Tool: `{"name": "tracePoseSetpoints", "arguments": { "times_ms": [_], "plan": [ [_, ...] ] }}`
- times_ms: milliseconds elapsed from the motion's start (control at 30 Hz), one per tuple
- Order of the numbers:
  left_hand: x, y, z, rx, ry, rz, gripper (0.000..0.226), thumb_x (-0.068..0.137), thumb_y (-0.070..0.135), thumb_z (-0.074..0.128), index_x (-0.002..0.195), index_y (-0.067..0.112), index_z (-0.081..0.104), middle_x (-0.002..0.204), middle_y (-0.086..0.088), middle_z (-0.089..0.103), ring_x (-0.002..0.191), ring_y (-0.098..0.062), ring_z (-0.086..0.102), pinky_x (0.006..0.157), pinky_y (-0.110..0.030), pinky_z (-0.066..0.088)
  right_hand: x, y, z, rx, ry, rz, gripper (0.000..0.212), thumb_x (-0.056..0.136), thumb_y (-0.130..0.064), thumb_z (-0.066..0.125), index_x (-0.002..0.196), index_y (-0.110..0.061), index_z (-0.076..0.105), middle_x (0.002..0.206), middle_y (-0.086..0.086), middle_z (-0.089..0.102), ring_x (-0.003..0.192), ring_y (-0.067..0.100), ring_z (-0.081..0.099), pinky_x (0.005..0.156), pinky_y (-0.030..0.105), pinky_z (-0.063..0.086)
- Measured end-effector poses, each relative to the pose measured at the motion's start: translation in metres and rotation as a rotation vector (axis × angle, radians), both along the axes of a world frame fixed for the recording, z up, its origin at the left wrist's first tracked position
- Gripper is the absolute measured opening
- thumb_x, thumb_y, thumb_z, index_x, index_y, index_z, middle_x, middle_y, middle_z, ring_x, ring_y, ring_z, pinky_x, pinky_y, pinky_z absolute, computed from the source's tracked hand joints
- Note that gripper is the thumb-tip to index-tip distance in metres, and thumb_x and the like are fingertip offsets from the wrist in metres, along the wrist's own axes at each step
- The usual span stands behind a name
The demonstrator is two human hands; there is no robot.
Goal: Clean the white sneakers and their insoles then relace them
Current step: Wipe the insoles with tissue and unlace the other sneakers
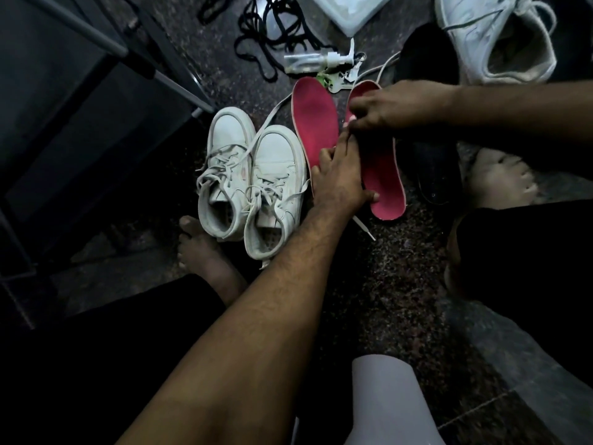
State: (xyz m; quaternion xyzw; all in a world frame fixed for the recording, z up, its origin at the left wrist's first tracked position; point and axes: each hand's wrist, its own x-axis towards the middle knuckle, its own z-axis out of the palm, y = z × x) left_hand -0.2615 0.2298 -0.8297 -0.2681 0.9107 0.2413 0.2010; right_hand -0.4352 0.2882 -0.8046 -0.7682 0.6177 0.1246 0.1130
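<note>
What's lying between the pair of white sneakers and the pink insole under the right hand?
In the head view, the other pink foam insole lies there flat, with the left hand resting over its near end.

No readable text, labels, brands or numbers anywhere; frame dim, details blurred.
</note>
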Motion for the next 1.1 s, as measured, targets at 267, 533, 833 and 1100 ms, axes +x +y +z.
{"name": "tracePoseSetpoints", "arguments": {
  "times_ms": [267, 533, 833, 1100],
  "plan": [
    [0.002, 0.001, -0.004, -0.027, -0.021, -0.018, 0.129, 0.063, 0.048, 0.089, 0.158, 0.016, 0.008, 0.166, 0.006, 0.004, 0.132, -0.031, 0.031, 0.105, -0.048, 0.035, 0.009, 0.002, -0.004, -0.095, -0.136, -0.101, 0.021, 0.093, -0.019, 0.053, 0.104, -0.004, 0.063, 0.100, 0.015, 0.053, 0.083, 0.025, 0.056, 0.056, 0.031, 0.042],
    [-0.001, 0.012, 0.005, -0.133, -0.047, -0.017, 0.125, 0.066, 0.045, 0.088, 0.159, 0.017, 0.010, 0.167, 0.008, 0.001, 0.140, -0.026, 0.029, 0.102, -0.046, 0.038, -0.027, 0.005, -0.001, -0.144, -0.053, -0.333, 0.033, 0.096, -0.034, 0.043, 0.117, -0.011, 0.054, 0.114, 0.021, 0.052, 0.100, 0.040, 0.058, 0.079, 0.052, 0.049],
    [-0.003, 0.010, 0.004, -0.101, -0.068, -0.010, 0.128, 0.064, 0.045, 0.090, 0.159, 0.017, 0.009, 0.167, 0.010, 0.001, 0.141, -0.028, 0.026, 0.105, -0.049, 0.038, -0.006, 0.010, -0.010, -0.144, -0.053, -0.461, 0.030, 0.101, -0.033, 0.043, 0.111, -0.006, 0.052, 0.117, 0.021, 0.051, 0.106, 0.038, 0.056, 0.077, 0.041, 0.039],
    [0.002, 0.007, -0.004, -0.110, -0.022, 0.037, 0.126, 0.064, 0.050, 0.087, 0.159, 0.020, 0.011, 0.166, 0.011, 0.006, 0.140, -0.025, 0.028, 0.105, -0.046, 0.036, 0.029, 0.028, -0.013, -0.039, -0.090, -0.385, 0.025, 0.097, -0.019, 0.052, 0.112, 0.000, 0.060, 0.104, 0.019, 0.045, 0.092, 0.037, 0.055, 0.057, 0.039, 0.042]
  ]
}}
